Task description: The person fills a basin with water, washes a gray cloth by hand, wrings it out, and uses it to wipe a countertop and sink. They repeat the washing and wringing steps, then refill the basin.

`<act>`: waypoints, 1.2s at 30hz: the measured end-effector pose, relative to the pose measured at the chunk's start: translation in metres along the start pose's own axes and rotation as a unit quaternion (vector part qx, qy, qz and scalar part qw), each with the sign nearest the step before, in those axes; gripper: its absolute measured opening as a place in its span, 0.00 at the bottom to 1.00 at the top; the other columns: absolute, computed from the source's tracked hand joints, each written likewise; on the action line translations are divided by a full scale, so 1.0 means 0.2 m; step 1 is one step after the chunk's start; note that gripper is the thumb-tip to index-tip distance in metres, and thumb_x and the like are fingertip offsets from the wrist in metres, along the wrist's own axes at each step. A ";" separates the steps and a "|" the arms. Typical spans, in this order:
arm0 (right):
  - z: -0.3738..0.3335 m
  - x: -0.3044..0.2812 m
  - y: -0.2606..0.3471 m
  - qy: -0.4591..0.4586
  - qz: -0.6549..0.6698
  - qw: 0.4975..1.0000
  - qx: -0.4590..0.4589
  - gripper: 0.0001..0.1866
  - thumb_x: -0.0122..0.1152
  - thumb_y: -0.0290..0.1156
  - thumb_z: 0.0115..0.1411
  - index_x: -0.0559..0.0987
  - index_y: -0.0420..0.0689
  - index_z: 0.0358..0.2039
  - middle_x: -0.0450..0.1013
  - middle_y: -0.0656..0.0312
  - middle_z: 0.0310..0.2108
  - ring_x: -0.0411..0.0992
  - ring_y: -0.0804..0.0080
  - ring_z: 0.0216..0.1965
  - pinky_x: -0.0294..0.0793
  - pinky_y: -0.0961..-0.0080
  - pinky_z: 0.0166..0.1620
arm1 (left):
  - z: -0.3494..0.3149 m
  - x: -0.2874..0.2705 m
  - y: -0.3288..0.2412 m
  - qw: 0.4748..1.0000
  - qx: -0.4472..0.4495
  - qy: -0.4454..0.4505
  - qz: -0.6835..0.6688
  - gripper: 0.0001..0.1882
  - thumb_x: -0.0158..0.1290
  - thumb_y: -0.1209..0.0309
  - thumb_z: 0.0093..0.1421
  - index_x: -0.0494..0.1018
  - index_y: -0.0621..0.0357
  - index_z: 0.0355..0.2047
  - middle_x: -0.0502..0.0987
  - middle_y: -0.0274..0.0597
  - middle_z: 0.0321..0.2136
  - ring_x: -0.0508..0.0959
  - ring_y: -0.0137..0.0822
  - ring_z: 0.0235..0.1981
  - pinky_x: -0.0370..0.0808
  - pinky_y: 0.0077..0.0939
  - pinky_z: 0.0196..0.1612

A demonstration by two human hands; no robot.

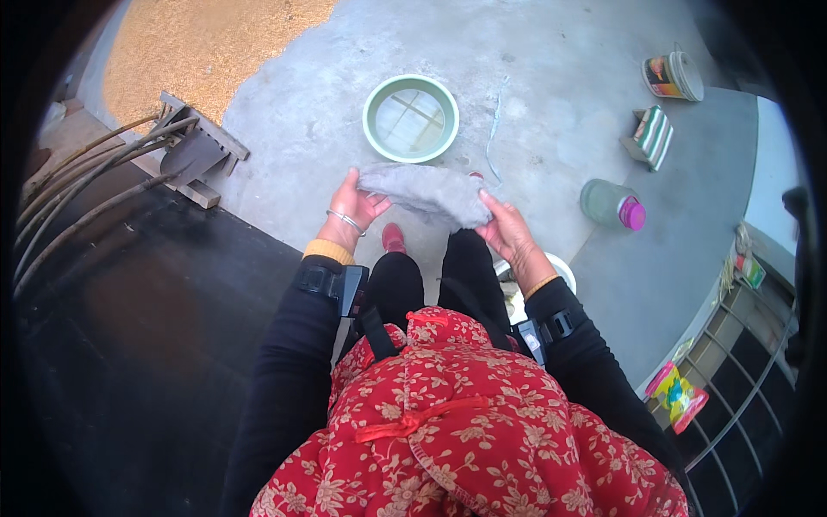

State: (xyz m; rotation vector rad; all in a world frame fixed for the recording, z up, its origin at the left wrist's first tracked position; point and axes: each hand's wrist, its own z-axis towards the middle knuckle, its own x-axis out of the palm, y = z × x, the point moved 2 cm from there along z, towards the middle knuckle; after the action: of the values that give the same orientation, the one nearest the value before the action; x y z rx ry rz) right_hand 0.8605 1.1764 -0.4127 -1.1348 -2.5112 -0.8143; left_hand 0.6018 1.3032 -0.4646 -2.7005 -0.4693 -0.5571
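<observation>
A folded grey cloth (426, 188) with a fuzzy surface is stretched sideways between my two hands at knee height. Gripping its left end is my left hand (351, 209), a silver bangle around the wrist. My right hand (510, 231) pinches the right end, thumb on top. Just beyond the cloth, a round green basin (368, 121) stands on the floor with what looks like water in it, mirroring a window-like grid. Partly hidden behind my right wrist is a white round container (564, 271), its contents unclear.
Yellow grain (189, 52) covers the floor at far left, near a shovel blade (191, 158) and bent poles (82, 177). Right stand a clear jar (603, 202) with a pink lid, a striped block (653, 138), a bucket (676, 76) and a wire rack (732, 388). A pale cord (494, 129) lies beside the basin.
</observation>
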 end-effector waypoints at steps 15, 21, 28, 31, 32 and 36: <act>1.20 -0.29 0.46 -0.097 -0.351 0.930 -0.053 0.24 0.70 0.39 0.53 0.77 0.37 0.45 0.78 0.56 0.39 0.77 0.71 0.40 0.76 0.75 0.44 | 0.86 0.21 -0.11 0.970 0.086 -0.206 -0.095 0.31 0.34 0.46 0.69 0.56 0.52 0.64 0.64 0.46 0.61 0.68 0.50 0.58 0.65 0.60 0.57; 1.64 -0.29 0.35 -0.155 -0.441 0.881 -0.075 0.24 0.70 0.40 0.55 0.76 0.37 0.46 0.77 0.59 0.39 0.76 0.72 0.39 0.76 0.75 0.45 | 1.44 -0.05 -0.17 0.969 0.071 -0.233 -0.043 0.29 0.36 0.49 0.68 0.60 0.55 0.61 0.67 0.47 0.58 0.68 0.47 0.58 0.70 0.49 0.54; 2.11 -0.25 0.13 -0.182 -0.563 0.796 -0.128 0.45 0.71 0.42 0.52 0.58 0.42 0.65 0.59 0.46 0.62 0.64 0.57 0.59 0.67 0.67 0.58 | 1.87 -0.26 -0.13 0.976 -0.001 -0.187 0.113 0.53 0.58 0.46 0.56 0.40 0.57 0.69 0.47 0.52 0.67 0.52 0.56 0.67 0.55 0.52 0.65; 2.31 -0.29 0.00 -0.131 -0.656 0.725 -0.164 0.46 0.71 0.41 0.50 0.58 0.52 0.67 0.51 0.46 0.67 0.55 0.49 0.66 0.60 0.63 0.64 | 1.96 -0.33 -0.09 0.977 -0.024 -0.167 0.130 0.55 0.58 0.47 0.56 0.36 0.53 0.70 0.43 0.53 0.69 0.46 0.59 0.69 0.51 0.53 0.66; 2.37 -0.31 -0.07 -0.115 -0.695 0.693 -0.154 0.46 0.71 0.41 0.50 0.58 0.54 0.66 0.51 0.47 0.67 0.54 0.49 0.66 0.59 0.63 0.65 | 1.98 -0.35 -0.07 0.979 -0.021 -0.157 0.128 0.54 0.58 0.47 0.56 0.36 0.51 0.70 0.43 0.53 0.69 0.46 0.58 0.69 0.52 0.53 0.66; 2.65 -0.45 -0.21 -0.132 -0.776 0.597 -0.154 0.44 0.70 0.42 0.51 0.59 0.59 0.66 0.50 0.48 0.68 0.50 0.46 0.68 0.58 0.55 0.66 | 2.04 -0.43 -0.01 0.986 -0.003 -0.120 0.116 0.51 0.56 0.47 0.57 0.38 0.48 0.70 0.44 0.50 0.69 0.47 0.55 0.69 0.54 0.55 0.64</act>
State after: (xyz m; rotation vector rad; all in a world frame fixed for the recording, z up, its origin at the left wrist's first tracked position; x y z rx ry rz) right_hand 0.8811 1.4134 -0.8968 1.5161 -3.1620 -1.4036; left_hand 0.6558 1.4434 -0.8524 -2.7886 -0.2079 -0.1699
